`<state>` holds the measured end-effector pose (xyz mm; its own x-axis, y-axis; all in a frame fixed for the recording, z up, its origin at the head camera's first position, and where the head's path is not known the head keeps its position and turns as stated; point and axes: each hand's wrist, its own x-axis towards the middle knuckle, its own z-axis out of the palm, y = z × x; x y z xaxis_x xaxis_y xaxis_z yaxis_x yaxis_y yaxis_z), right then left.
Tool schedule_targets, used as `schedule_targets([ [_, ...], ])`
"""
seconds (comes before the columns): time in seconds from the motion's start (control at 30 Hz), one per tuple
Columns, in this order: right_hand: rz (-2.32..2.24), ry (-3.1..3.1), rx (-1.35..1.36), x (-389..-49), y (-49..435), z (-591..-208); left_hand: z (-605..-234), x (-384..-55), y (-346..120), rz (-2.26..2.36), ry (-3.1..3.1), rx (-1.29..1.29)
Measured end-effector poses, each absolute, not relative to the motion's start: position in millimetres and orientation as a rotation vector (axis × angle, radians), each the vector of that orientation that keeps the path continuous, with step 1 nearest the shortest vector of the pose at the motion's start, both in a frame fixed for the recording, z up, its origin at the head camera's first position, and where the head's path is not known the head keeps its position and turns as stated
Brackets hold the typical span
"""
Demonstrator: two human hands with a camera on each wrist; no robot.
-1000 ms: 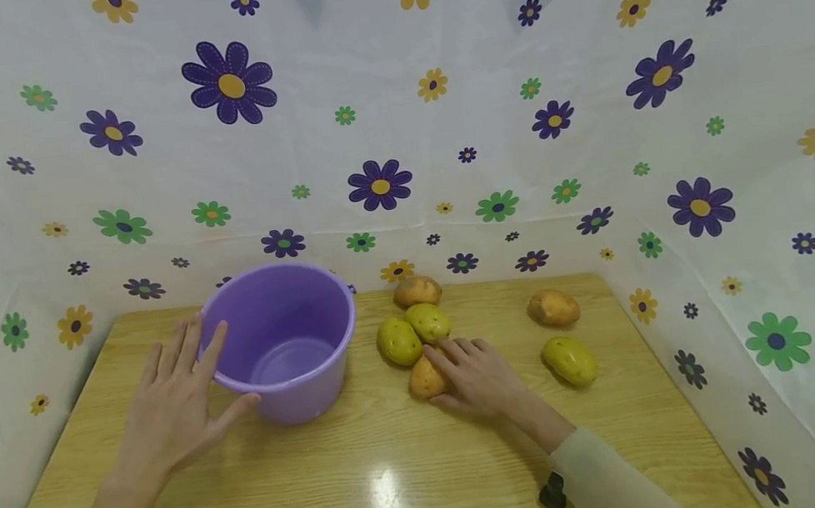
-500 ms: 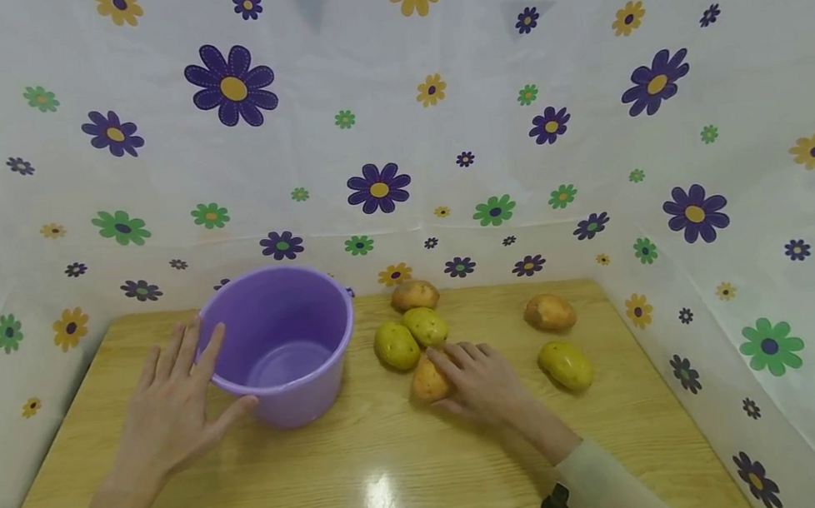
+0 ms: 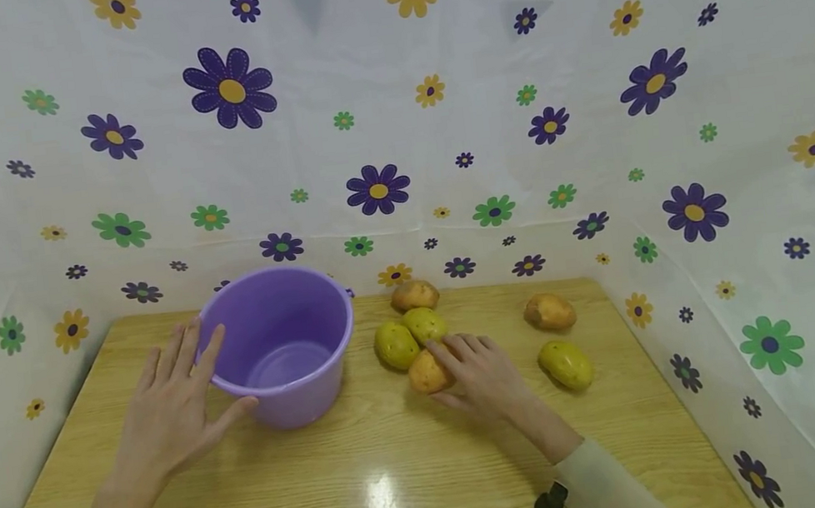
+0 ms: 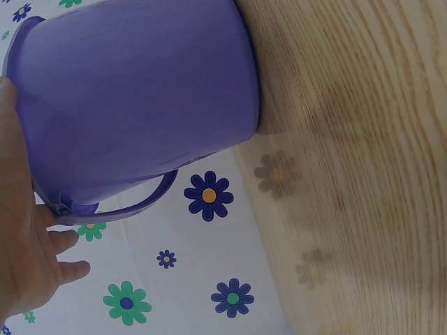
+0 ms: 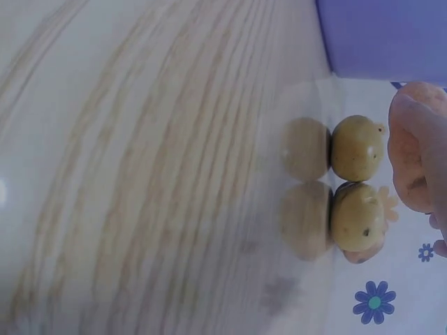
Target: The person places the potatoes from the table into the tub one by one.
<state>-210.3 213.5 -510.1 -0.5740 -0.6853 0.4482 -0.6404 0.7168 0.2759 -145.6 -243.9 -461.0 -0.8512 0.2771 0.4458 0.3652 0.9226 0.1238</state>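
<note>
My right hand (image 3: 485, 379) grips a brown potato (image 3: 430, 372) between thumb and fingers. In the right wrist view this potato (image 5: 408, 157) hangs a little above the table. Just behind it sit two yellow-green potatoes (image 3: 396, 346) side by side, with another brown potato (image 3: 415, 295) at their back. On the left stands a purple bucket (image 3: 296, 401) with nothing visible inside. My left hand (image 3: 168, 407) rests on its left rim, fingers straight and spread. The left wrist view shows the bucket's side wall (image 4: 140, 98) and its handle (image 4: 129, 209) hanging down.
Toward the table's right side lie a brown potato (image 3: 550, 312) and a yellow-green potato (image 3: 567, 365), apart from the group. The wooden table (image 3: 291, 493) is enclosed at the back and sides by a white flower-printed cloth (image 3: 321, 155).
My right hand has gripped the front brown potato and raised it slightly from the table. The left hand stays on the bucket rim. The head view has shifted a little.
</note>
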Motion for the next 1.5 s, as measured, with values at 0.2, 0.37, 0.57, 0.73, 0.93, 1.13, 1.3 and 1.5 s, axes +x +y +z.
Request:
schedule_targets([
  [0.2, -0.093, -2.312, 1.002, -213, 209, -505, -461, -146, -244, -0.292, -2.655, -0.463],
  [0.37, -0.058, -2.28, 1.003, -213, 203, -496, -461, -145, -245, -0.291, -2.659, -0.457],
  [0.57, -0.016, -2.273, 0.997, -211, 196, -485, -462, -145, -244, -0.288, -2.655, -0.453],
  [0.73, 0.018, -2.26, 0.983, -211, 192, -481, -463, -144, -243, -0.303, -2.645, -0.455],
  [0.93, 0.055, -2.242, 0.973, -213, 186, -472, -462, -146, -243, -0.296, -2.645, -0.461],
  [1.13, 0.061, -2.209, 0.965, -215, 178, -461, -462, -146, -243, -0.288, -2.648, -0.465],
  [1.3, 0.076, -2.155, 0.985, -219, 171, -453, -462, -146, -244, -0.284, -2.66, -0.459],
  [1.5, 0.106, -2.111, 1.001, -225, 163, -444, -462, -145, -243, -0.297, -2.657, -0.455],
])
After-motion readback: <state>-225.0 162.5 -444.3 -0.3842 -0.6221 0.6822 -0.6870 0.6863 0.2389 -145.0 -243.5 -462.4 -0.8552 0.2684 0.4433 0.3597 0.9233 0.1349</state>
